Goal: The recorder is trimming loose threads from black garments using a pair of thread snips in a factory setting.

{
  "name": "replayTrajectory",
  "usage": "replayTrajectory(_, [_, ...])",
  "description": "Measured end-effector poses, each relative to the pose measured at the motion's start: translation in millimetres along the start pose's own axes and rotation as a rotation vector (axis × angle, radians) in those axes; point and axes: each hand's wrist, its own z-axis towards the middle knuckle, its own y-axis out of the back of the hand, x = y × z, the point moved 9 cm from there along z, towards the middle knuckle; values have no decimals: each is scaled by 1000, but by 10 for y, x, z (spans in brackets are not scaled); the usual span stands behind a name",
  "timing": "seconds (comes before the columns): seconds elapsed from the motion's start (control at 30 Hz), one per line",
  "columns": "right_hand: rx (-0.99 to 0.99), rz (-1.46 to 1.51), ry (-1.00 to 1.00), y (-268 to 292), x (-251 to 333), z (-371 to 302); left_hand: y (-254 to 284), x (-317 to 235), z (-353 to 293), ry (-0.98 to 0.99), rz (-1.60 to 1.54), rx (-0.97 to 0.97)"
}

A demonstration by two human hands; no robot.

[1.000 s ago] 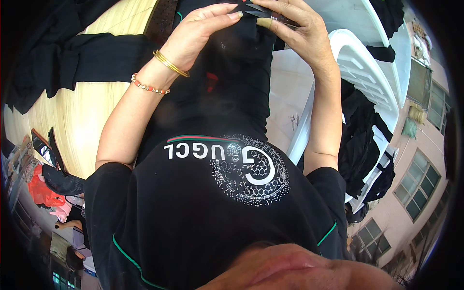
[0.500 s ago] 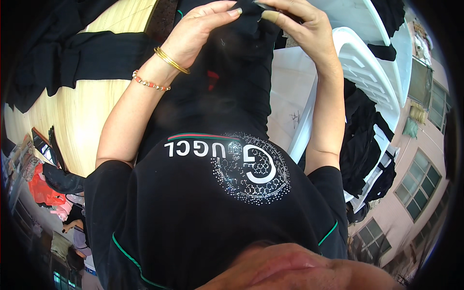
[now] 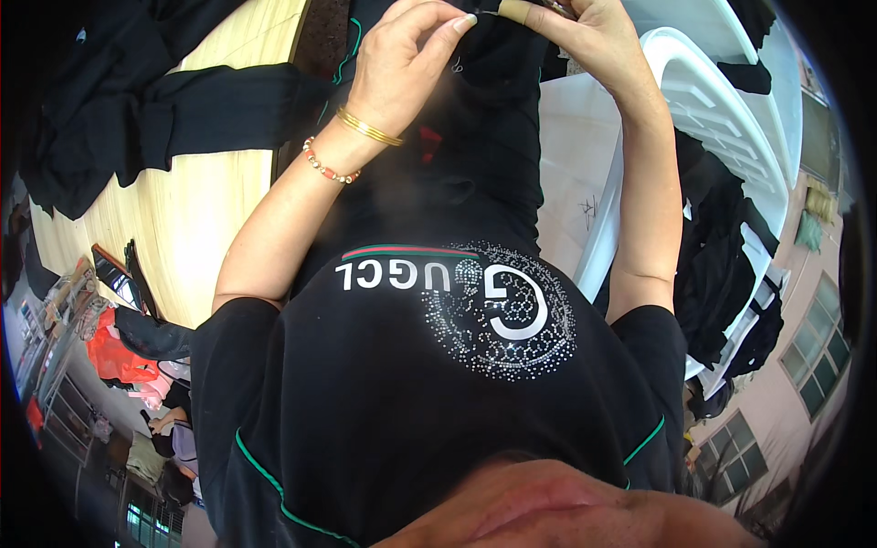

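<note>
At the top edge, above my black-clothed lap (image 3: 493, 119), my two hands are close together. My left hand (image 3: 397, 68) has its thumb and index fingertip pinched; what they hold is too small to make out. Gold bangles and a beaded bracelet (image 3: 331, 164) circle that wrist. My right hand (image 3: 589, 36) has bent fingers, partly cut off by the frame, and a tan cover (image 3: 528, 15) on the thumb. A thin light sliver shows between the hands, and something shiny sits by the right fingers; neither can be named. A pale curled thread (image 3: 458, 66) lies on the dark cloth below.
To the left is a wood-grain table (image 3: 210, 205) with black garments (image 3: 219, 111) across it. A white plastic chair (image 3: 671, 50) stands at right, beside a pile of black cloth (image 3: 717, 251). Red bags (image 3: 119, 352) and a person (image 3: 178, 443) appear at lower left.
The whole view has shifted, so the scene sits further right. My hands have come closer together, and the left thumb and index finger now meet.
</note>
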Motion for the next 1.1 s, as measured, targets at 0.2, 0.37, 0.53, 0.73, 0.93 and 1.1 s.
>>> replayTrajectory(0.2, [-48, 2, 59, 55, -9, 4, -205, -37, -123, 1, -54, -172])
replayTrajectory(0.37, [-112, -108, 98, 155, 29, 17, -347, 266, -86, 125, -273, -54])
replayTrajectory(0.53, [-154, -55, 70, 271, -41, 30, -318, 253, -59, 256, -717, 17])
replayTrajectory(0.73, [-175, -107, 77, 290, -68, 40, -273, 395, -13, 231, -903, -14])
replayTrajectory(0.93, [-234, -132, 30, 352, -120, 40, -196, 393, -10, 251, -841, -117])
replayTrajectory(1.1, [-282, -96, 90, 421, -154, 59, -273, 336, -6, 244, -921, -86])
